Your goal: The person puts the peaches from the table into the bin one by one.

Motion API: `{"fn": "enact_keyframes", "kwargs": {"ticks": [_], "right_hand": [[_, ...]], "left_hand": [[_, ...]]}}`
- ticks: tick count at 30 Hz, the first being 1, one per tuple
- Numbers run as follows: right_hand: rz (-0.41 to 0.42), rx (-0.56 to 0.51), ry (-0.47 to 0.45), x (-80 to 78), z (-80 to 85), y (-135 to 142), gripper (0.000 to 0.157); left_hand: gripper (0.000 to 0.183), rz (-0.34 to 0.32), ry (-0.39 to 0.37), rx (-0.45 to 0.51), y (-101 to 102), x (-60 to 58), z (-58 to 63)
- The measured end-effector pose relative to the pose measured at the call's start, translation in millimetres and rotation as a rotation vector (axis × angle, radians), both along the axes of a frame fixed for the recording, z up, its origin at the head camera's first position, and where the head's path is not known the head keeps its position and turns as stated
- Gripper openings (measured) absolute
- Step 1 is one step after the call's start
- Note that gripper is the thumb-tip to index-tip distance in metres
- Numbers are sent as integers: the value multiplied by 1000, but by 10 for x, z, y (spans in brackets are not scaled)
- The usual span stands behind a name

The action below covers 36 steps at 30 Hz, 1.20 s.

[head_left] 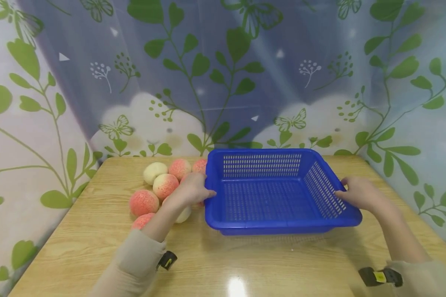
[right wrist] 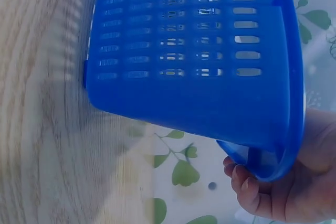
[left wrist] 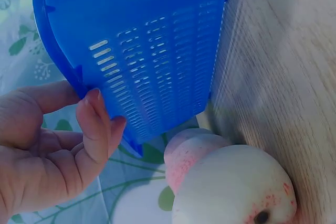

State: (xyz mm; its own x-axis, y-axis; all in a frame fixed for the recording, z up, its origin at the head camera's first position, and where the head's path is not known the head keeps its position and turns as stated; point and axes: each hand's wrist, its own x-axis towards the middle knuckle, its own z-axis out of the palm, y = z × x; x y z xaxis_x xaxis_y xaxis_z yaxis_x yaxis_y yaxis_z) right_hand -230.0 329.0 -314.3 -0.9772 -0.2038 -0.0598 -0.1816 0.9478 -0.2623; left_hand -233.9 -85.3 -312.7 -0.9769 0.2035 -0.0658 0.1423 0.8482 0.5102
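Note:
A blue plastic basket (head_left: 267,202) with slotted walls has nothing inside it. My left hand (head_left: 193,187) grips its left rim, the thumb over the edge and curled fingers beneath, as the left wrist view shows. On the opposite side my right hand (head_left: 358,193) holds the right rim, its fingers curled under the lip (right wrist: 273,174). Whether the basket's base touches the table cannot be told. Several peaches, pink-red and cream, lie left of the basket, among them a reddish peach (head_left: 144,203) and a pale one (head_left: 155,173). My left hand and forearm partly hide some of them.
The light wooden table (head_left: 245,260) runs back to a patterned cloth (head_left: 223,74) with leaves and butterflies. Similar cloth hangs along both sides. Black straps (head_left: 167,260) circle the wrists over beige sleeves (head_left: 134,264).

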Motion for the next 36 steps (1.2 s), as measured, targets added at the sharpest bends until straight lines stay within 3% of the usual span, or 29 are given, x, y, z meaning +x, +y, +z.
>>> {"fn": "enact_keyframes", "kwargs": {"ticks": [11,21,36], "right_hand": [[-14,-34,-96,216,-6,-36,36],[-17,10,-115,318,4,-130,35],[-2,-11,-146,364,20,-251,32]], "left_hand": [[37,-17,-79,129,-86,205,2],[67,26,-66,92,-197,365,-2],[50,-6,5,9,-344,493,-2]]}}
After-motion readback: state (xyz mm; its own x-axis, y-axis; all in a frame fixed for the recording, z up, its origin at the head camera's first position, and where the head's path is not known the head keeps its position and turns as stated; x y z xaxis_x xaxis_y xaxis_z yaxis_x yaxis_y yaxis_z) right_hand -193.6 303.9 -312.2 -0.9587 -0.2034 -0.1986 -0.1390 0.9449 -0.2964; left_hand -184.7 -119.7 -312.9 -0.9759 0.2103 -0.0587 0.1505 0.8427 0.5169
